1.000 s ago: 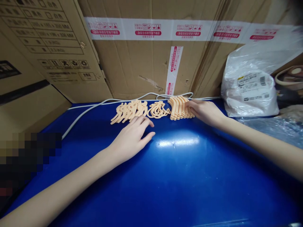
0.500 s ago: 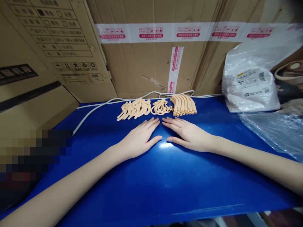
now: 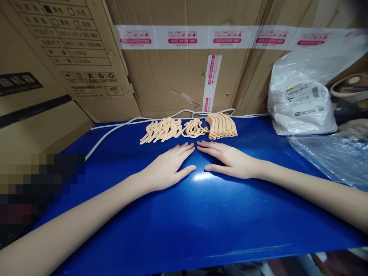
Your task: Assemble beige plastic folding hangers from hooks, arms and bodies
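1. The fingers [image 3: 186, 150] of the left hand [image 3: 166, 168] and right hand [image 3: 238, 161] lie flat, thumbs wide, holding nothing
2. Just beyond on the bench [image 3: 184, 222]: jumbled curved pieces [image 3: 161, 131], looped pieces [image 3: 191, 128], a neat stack [image 3: 221, 125]
3. Resting lightly, clear of that stack, seems best, lest it get nudged
4. Overlap hides the piece count; pixelation blanks the left edge

From afar I have the left hand [image 3: 168, 166] and right hand [image 3: 234, 160] palm-down — fingers extended, tips near but apart.
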Available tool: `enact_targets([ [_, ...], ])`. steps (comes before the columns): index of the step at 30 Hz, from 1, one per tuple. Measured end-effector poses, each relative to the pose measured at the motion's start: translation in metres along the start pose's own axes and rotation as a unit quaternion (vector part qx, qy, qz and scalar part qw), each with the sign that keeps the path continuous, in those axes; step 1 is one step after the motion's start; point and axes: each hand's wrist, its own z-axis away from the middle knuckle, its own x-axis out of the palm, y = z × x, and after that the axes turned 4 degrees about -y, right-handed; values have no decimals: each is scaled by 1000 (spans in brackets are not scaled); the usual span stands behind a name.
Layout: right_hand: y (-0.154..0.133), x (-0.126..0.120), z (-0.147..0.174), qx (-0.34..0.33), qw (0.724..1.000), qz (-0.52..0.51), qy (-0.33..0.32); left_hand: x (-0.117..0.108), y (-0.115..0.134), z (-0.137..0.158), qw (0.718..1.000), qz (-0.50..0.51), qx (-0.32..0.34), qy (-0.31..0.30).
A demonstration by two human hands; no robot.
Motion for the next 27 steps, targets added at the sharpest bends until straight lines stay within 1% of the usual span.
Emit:
enact_targets([
  [7, 0, 0, 2, -3, 1000, 18, 5, 1, 1, -1, 1000, -29, -3, -1],
  [12, 0, 0, 2, 1, 1000, 30, -3, 2, 2, -1, 999, -44, -1, 1],
  [27, -2, 0, 1, 0, 999, 39, -1, 0, 3, -1, 998, -60, -9, -9],
])
